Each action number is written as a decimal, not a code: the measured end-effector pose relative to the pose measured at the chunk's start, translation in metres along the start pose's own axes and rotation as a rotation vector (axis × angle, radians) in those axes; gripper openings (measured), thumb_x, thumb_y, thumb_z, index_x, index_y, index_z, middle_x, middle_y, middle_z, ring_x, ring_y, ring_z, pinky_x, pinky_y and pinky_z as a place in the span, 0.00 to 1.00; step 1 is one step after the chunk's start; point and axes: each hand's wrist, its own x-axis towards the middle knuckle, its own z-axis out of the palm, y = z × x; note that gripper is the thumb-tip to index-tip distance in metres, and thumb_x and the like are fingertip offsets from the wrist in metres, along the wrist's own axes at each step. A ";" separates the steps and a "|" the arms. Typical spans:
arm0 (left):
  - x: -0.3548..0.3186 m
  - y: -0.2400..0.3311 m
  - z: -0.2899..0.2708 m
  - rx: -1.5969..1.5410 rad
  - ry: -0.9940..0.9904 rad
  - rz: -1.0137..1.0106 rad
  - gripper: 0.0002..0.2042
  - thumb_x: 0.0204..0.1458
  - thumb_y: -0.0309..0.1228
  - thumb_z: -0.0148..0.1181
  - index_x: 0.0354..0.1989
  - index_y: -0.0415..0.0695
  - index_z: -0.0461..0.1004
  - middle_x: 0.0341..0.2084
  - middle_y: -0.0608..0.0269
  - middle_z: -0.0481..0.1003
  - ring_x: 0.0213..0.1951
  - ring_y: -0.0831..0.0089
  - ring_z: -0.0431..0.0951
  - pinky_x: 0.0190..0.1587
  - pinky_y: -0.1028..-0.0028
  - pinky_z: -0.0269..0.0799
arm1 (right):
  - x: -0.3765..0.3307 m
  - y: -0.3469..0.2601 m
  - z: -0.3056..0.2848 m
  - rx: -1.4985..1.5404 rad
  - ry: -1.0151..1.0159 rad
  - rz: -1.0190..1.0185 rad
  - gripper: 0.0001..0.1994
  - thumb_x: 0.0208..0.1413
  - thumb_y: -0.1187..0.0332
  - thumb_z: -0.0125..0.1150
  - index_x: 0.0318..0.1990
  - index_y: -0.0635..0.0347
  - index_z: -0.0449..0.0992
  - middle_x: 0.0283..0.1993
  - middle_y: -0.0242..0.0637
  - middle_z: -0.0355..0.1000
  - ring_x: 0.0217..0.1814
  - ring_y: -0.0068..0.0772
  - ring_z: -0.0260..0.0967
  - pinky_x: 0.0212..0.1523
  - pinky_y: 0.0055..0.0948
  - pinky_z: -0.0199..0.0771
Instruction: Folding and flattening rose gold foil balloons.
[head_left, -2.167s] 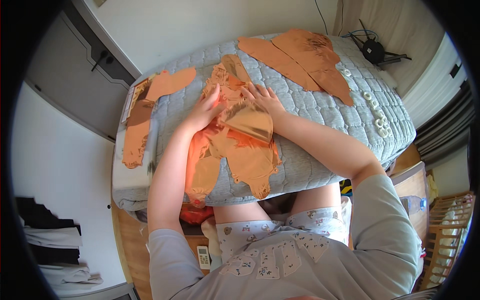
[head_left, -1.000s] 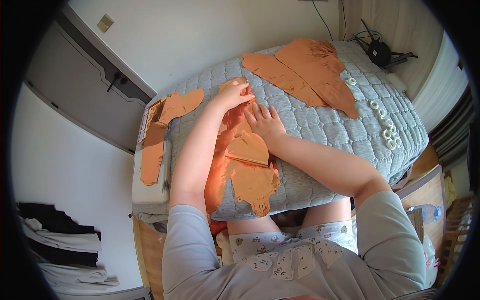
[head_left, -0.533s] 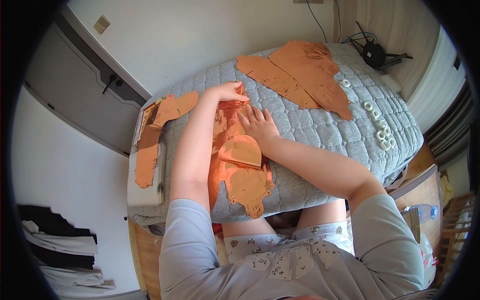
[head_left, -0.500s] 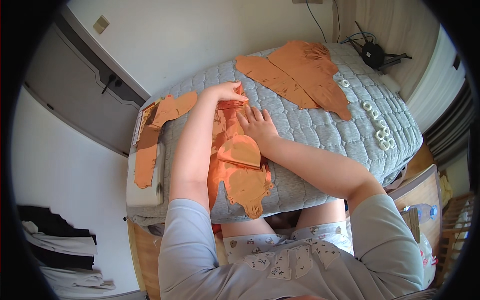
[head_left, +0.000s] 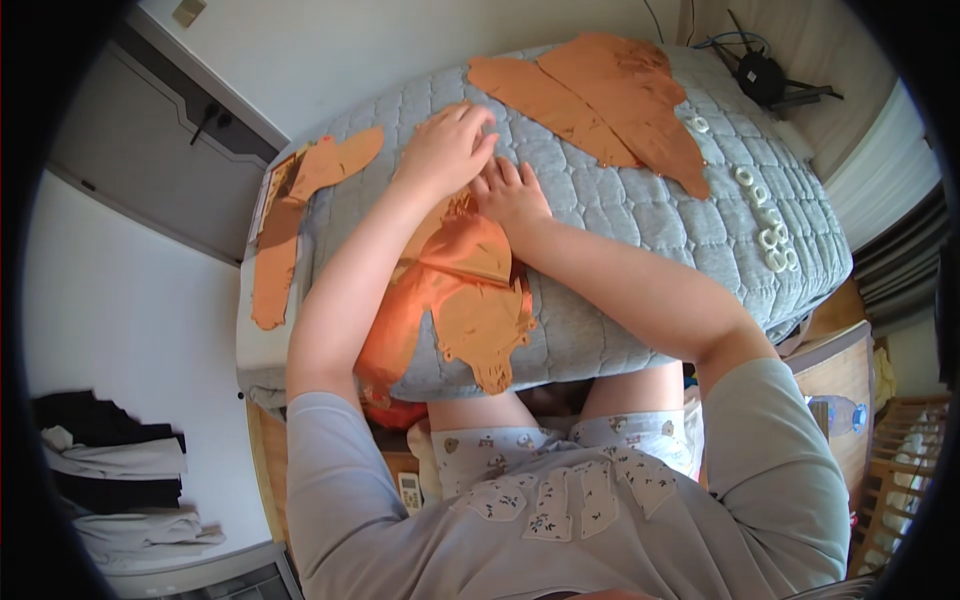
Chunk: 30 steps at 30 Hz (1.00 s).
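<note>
A deflated orange foil balloon [head_left: 478, 325] lies wrinkled on the bed before me, with a rounded flap folded over its middle and small tabs along its near part. My left hand [head_left: 447, 148] is over the balloon's far end, its fingers loosely curved and a gap showing between thumb and forefinger. Beside it my right hand [head_left: 512, 198] rests palm down with fingers spread, at the balloon's right edge. What lies under both palms is hidden.
Another flat orange foil sheet [head_left: 590, 105] lies at the far right, near several small white rings [head_left: 770, 215]. At the left, an orange foil piece [head_left: 275, 260] lies on a white board. A black router-like device [head_left: 760, 78] stands behind the grey quilted bed [head_left: 640, 250].
My left hand has moved from pinching the foil's far end to a looser pose. The balloon's left side has shifted and crumpled toward me. The head view has tilted lower.
</note>
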 end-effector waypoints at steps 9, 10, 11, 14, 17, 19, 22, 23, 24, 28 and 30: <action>-0.121 0.039 -0.066 -0.613 -0.445 -0.154 0.05 0.60 0.30 0.61 0.38 0.42 0.76 0.35 0.63 0.76 0.37 0.67 0.78 0.41 0.69 0.73 | -0.007 -0.014 -0.005 0.128 0.056 0.038 0.41 0.66 0.41 0.48 0.78 0.55 0.48 0.82 0.48 0.44 0.84 0.50 0.39 0.79 0.54 0.42; -0.125 0.039 -0.070 -0.606 -0.442 -0.160 0.05 0.60 0.30 0.61 0.38 0.42 0.76 0.35 0.63 0.76 0.37 0.67 0.78 0.41 0.69 0.73 | -0.007 -0.015 -0.007 0.194 0.079 0.062 0.42 0.67 0.36 0.43 0.78 0.55 0.48 0.82 0.49 0.44 0.84 0.50 0.38 0.79 0.54 0.40; -0.129 0.036 -0.073 -0.519 -0.495 -0.102 0.05 0.60 0.30 0.61 0.40 0.42 0.76 0.37 0.63 0.76 0.39 0.67 0.78 0.42 0.69 0.73 | -0.008 -0.015 -0.008 0.184 0.096 0.059 0.45 0.66 0.30 0.36 0.78 0.56 0.48 0.82 0.49 0.44 0.84 0.49 0.38 0.80 0.52 0.38; -0.143 0.031 -0.066 -0.346 -0.379 0.097 0.08 0.61 0.33 0.60 0.43 0.43 0.75 0.39 0.63 0.76 0.40 0.65 0.78 0.45 0.68 0.74 | -0.007 -0.017 -0.010 0.174 0.103 0.056 0.46 0.65 0.30 0.37 0.78 0.57 0.49 0.82 0.48 0.44 0.84 0.49 0.38 0.80 0.52 0.38; -0.149 0.032 -0.062 -0.279 -0.191 0.212 0.10 0.62 0.36 0.60 0.44 0.44 0.75 0.39 0.65 0.77 0.40 0.63 0.78 0.49 0.65 0.72 | -0.004 -0.016 -0.007 0.195 0.117 0.065 0.47 0.64 0.29 0.37 0.78 0.56 0.50 0.82 0.47 0.44 0.84 0.49 0.38 0.80 0.52 0.38; -0.150 0.040 -0.062 -0.295 -0.170 0.184 0.09 0.63 0.36 0.59 0.44 0.44 0.76 0.38 0.65 0.77 0.43 0.61 0.77 0.53 0.64 0.70 | -0.005 -0.015 -0.006 0.186 0.102 0.065 0.47 0.64 0.29 0.37 0.78 0.56 0.49 0.82 0.47 0.44 0.84 0.49 0.38 0.80 0.52 0.38; -0.149 0.050 -0.070 -0.603 -0.258 -0.117 0.11 0.63 0.35 0.58 0.48 0.44 0.76 0.36 0.65 0.76 0.43 0.61 0.77 0.52 0.62 0.70 | -0.005 -0.014 -0.006 0.182 0.101 0.067 0.47 0.63 0.28 0.38 0.78 0.55 0.49 0.82 0.46 0.43 0.84 0.49 0.37 0.80 0.52 0.38; -0.148 0.050 -0.072 -0.497 -0.322 -0.092 0.11 0.62 0.35 0.59 0.49 0.45 0.77 0.36 0.64 0.76 0.41 0.61 0.78 0.49 0.62 0.71 | -0.005 -0.014 -0.005 0.188 0.113 0.070 0.47 0.63 0.28 0.38 0.78 0.55 0.49 0.82 0.46 0.43 0.84 0.48 0.37 0.80 0.52 0.38; -0.146 0.049 -0.075 -0.389 -0.384 -0.067 0.12 0.61 0.35 0.60 0.50 0.45 0.78 0.35 0.63 0.76 0.40 0.60 0.78 0.46 0.62 0.73 | -0.005 -0.012 -0.005 0.188 0.117 0.070 0.47 0.63 0.28 0.38 0.78 0.55 0.49 0.82 0.46 0.43 0.84 0.48 0.37 0.80 0.52 0.38; -0.154 0.039 -0.073 -0.388 -0.364 -0.005 0.11 0.60 0.34 0.62 0.47 0.45 0.82 0.33 0.64 0.76 0.37 0.62 0.78 0.41 0.64 0.73 | -0.008 -0.017 -0.012 0.196 0.075 0.069 0.47 0.63 0.28 0.39 0.79 0.55 0.48 0.82 0.46 0.43 0.84 0.47 0.37 0.81 0.51 0.37; -0.153 0.035 -0.077 -0.358 -0.407 0.024 0.09 0.59 0.34 0.63 0.41 0.44 0.85 0.37 0.64 0.77 0.38 0.64 0.78 0.42 0.65 0.73 | -0.008 -0.016 -0.011 0.203 0.077 0.073 0.47 0.63 0.29 0.39 0.78 0.55 0.48 0.82 0.46 0.43 0.84 0.47 0.37 0.81 0.51 0.37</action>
